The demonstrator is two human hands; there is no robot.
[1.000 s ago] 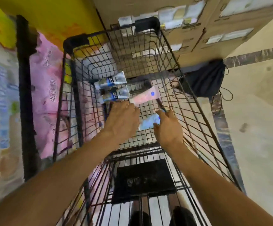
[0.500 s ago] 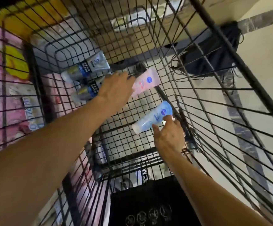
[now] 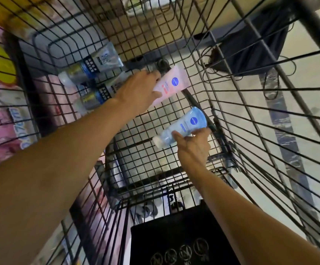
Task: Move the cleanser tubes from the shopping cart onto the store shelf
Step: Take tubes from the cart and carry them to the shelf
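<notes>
Black wire cart (image 3: 231,104) fills the view: left hand (image 3: 138,90) grips the pink tube (image 3: 171,83), right hand (image 3: 193,148) pinches the blue tube (image 3: 184,127), both low in the basket; pickup step, next lift clear toward the shelf, unseen

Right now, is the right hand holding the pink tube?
No, the right hand holds the blue tube; the left hand grips the pink tube.
</notes>
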